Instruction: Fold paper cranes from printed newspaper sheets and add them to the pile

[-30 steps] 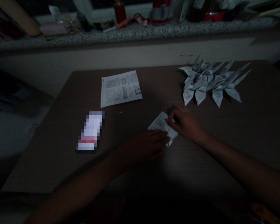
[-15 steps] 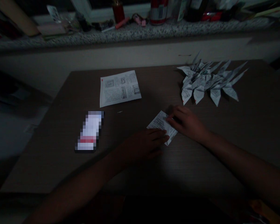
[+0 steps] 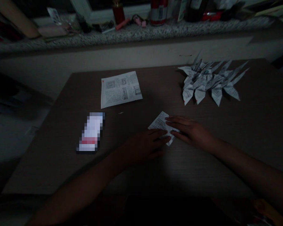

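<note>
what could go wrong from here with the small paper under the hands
The left hand and right hand both lie over the small paper, so an uneven push might slide or crease it askew.

The light is dim and fingers cover part of the paper, so a misaligned edge could be missed.

The pointed paper pieces sit beyond the right hand; a wide sweep might knock them.

pass: brown wood-grain worktop between white printed-paper sheet and spiky white folded-paper cluster | centre block: left hand, right hand over white paper diamond | left block: black-edged rectangular device
</note>
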Motion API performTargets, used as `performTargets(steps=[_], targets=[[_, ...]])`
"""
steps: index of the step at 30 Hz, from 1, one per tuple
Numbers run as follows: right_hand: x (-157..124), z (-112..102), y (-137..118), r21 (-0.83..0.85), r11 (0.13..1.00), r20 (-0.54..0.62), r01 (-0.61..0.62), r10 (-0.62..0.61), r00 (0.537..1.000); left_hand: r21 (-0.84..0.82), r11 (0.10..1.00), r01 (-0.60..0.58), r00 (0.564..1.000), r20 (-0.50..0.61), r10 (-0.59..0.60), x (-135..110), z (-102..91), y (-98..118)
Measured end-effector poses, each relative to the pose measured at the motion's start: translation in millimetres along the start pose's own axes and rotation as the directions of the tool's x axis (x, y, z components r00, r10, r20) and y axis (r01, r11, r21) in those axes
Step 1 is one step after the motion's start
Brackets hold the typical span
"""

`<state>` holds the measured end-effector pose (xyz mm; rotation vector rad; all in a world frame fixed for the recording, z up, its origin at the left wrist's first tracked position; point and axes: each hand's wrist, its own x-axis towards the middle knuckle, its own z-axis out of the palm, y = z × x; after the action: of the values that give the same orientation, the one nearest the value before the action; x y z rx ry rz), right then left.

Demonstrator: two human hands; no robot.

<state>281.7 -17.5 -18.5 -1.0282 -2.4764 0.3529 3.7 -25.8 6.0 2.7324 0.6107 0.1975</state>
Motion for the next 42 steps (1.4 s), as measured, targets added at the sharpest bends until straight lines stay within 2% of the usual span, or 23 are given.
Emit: performTargets(steps=[6,16,22,33,42], targets=[[-1.0,2.4,0.1,-0.024,0.999,-0.019,0.021,-0.022,1.0,0.051,0.998,0.032,0.999,0.01,-0.032,-0.5,-1.9,4.1],[-1.4,1.1,-2.6,-0.085,0.996,0.002,0.022,-0.022,1.0,0.027,0.999,0.036,0.999,0.016,-0.036,-1.5,-3.5,4.6],[-2.0,2.1,-2.4,-0.087,0.996,0.0,0.027,-0.027,1.0,0.024,1.0,-0.01,0.999,0.045,0.009,-3.2,-8.7,0.3],[-2.2,2.4,-2.2,-0.1,0.995,0.002,0.029,-0.029,1.0,-0.017,0.998,-0.058,0.998,0.012,0.058,-1.5,-9.4,-1.8],[-1.6,1.0,-3.6,-0.117,0.993,0.016,0.029,-0.027,1.0,-0.036,0.998,-0.043,0.999,0.01,0.043,-4.4,-4.9,-5.9]])
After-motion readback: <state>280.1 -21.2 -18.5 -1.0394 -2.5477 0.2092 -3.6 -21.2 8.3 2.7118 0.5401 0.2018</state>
